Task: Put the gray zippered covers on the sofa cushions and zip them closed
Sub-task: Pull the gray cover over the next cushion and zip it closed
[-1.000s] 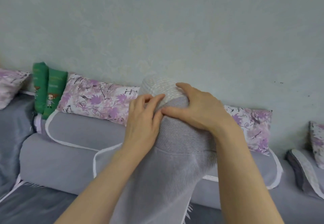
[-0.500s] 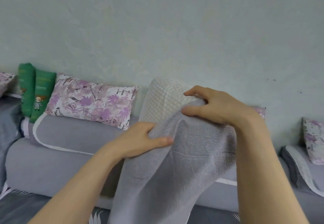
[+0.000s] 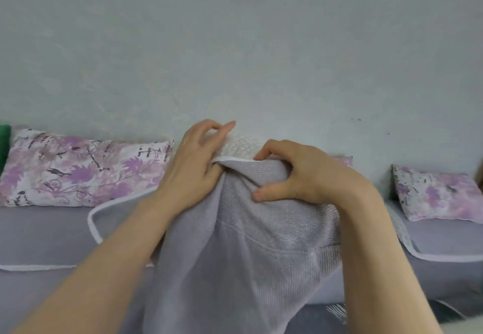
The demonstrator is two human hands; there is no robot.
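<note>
Up from the flank of the gray cover (image 3: 248, 255), the left hand (image 3: 193, 169) has climbed to the top of the cushion (image 3: 243, 144), fingers loosely spread, though whether it pinches the white-piped edge I cannot tell; the right hand (image 3: 308, 176) grips the cover bunched over that top. Soft, light and limp by its look, the cover is probably best taken at the piped edge. Behind stand a gray sofa (image 3: 39, 231), floral pillows (image 3: 78, 171) and a pale wall (image 3: 235, 46).

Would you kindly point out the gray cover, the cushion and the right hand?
gray cover (image 3: 248, 255), head view, front panel.
cushion (image 3: 243, 144), head view, exposed top.
right hand (image 3: 313, 174), head view, back of hand.
</note>
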